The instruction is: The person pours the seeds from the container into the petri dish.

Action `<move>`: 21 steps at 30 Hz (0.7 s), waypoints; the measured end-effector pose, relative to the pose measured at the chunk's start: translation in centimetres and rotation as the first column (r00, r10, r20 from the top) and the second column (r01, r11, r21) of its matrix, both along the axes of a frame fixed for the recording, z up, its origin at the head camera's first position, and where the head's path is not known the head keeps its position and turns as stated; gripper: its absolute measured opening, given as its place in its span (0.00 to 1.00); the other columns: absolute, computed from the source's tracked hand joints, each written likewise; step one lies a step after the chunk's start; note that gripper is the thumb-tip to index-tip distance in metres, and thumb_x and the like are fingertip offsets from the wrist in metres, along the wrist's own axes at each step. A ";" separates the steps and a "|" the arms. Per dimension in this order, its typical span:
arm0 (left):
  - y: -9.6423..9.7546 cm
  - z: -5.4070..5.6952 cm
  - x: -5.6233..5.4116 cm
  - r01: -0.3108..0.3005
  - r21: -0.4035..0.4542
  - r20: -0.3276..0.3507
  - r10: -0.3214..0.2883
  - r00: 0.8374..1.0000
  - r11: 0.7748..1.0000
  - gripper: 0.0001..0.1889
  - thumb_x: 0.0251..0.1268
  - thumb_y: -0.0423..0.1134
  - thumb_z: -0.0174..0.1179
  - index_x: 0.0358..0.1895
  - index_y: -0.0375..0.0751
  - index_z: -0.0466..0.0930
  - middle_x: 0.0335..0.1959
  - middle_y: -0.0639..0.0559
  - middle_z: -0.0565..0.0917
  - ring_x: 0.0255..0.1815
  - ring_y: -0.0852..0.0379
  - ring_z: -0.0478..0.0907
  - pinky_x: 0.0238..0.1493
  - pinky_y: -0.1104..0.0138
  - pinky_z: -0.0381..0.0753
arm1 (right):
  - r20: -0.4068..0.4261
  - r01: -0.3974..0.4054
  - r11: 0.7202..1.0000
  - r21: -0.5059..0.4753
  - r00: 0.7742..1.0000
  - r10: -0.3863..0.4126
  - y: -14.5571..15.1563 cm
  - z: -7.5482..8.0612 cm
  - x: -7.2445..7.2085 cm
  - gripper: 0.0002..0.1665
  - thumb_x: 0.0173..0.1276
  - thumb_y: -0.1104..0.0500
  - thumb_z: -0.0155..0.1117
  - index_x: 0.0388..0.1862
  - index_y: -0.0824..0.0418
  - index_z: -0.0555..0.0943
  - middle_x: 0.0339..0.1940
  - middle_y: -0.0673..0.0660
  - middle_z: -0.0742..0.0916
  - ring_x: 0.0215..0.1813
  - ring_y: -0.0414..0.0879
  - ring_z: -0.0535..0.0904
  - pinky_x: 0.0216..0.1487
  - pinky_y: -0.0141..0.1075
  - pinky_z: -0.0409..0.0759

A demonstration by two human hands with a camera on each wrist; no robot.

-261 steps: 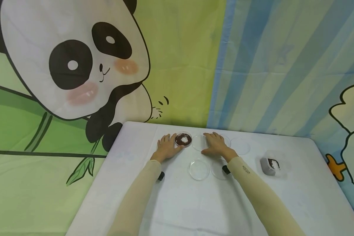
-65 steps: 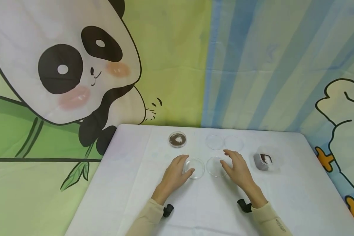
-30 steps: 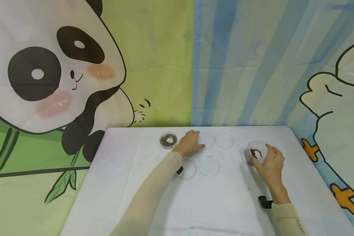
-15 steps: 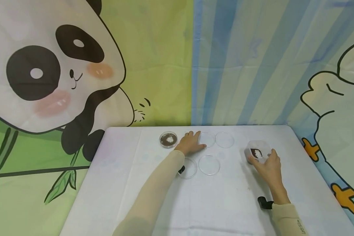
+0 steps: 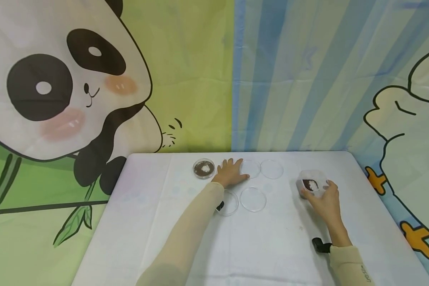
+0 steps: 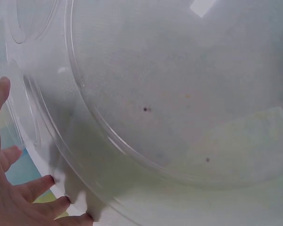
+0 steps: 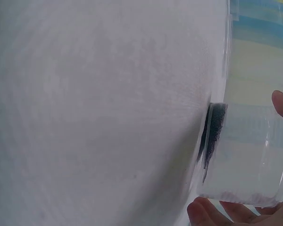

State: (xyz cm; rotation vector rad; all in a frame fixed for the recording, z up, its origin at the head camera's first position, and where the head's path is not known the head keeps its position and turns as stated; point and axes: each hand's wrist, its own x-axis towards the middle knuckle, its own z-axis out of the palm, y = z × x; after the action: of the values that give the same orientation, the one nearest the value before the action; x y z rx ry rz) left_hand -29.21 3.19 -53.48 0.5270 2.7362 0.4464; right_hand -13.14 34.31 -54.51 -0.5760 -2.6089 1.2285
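Note:
My left hand (image 5: 230,173) rests on the white tablecloth with its fingers spread. Its thumb reaches the edge of a thin clear round piece (image 5: 250,169). Just left of it stands a round petri dish (image 5: 203,169) holding dark brown grains with a white patch in the middle. Under the left wrist lies a clear dish (image 5: 227,203), seen very close in the left wrist view. My right hand (image 5: 325,202) grips a clear plastic tub (image 5: 316,176) from both sides, thumb opposite fingers. Dark brown and white material lies along one side of the tub.
Another thin clear round piece (image 5: 272,169) lies in the back row, and a second clear dish (image 5: 253,200) in the front row. The white table (image 5: 271,246) ends at a printed curtain (image 5: 193,79) behind. Tiny specks dot the cloth near the right forearm.
One clear round piece has left the back row, and the filled dish looks hazier. My left hand moved back beside that dish; my right hand moved right and took hold of the tub.

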 end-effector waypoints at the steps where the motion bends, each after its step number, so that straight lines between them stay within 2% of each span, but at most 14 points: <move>1: 0.0 0.0 0.0 -0.005 0.005 0.006 0.005 1.000 1.000 0.43 0.68 0.68 0.54 0.81 0.59 0.52 0.78 0.40 0.56 0.78 0.35 0.46 0.72 0.38 0.50 | -0.011 0.000 1.000 0.000 1.000 0.000 0.0 0.0 0.0 0.66 0.62 0.46 0.74 0.77 0.76 0.42 0.67 0.82 0.63 0.67 0.76 0.60 0.64 0.65 0.62; 10: -0.2 -0.4 -0.3 -0.008 0.022 0.021 0.008 1.000 1.000 0.43 0.67 0.69 0.53 0.81 0.59 0.51 0.79 0.39 0.54 0.79 0.33 0.43 0.72 0.37 0.47 | -0.127 0.008 0.999 -0.036 0.992 -0.013 -0.9 0.5 -1.0 0.63 0.59 0.54 0.77 0.78 0.73 0.46 0.70 0.79 0.62 0.70 0.74 0.59 0.66 0.64 0.61; 21: -0.2 0.1 0.1 0.000 0.014 0.012 0.000 1.000 1.000 0.42 0.68 0.68 0.53 0.81 0.58 0.52 0.78 0.39 0.56 0.78 0.34 0.46 0.71 0.37 0.49 | -0.213 -0.079 0.997 0.001 0.974 0.077 -2.0 0.9 -2.4 0.60 0.55 0.60 0.78 0.76 0.72 0.50 0.67 0.78 0.63 0.66 0.72 0.61 0.63 0.64 0.62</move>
State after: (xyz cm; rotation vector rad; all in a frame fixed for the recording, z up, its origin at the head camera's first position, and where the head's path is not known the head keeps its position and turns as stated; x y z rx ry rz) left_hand -29.11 3.02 -53.34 0.5262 2.7234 0.4681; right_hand -15.58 32.35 -53.62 -0.3250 -2.4689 1.2486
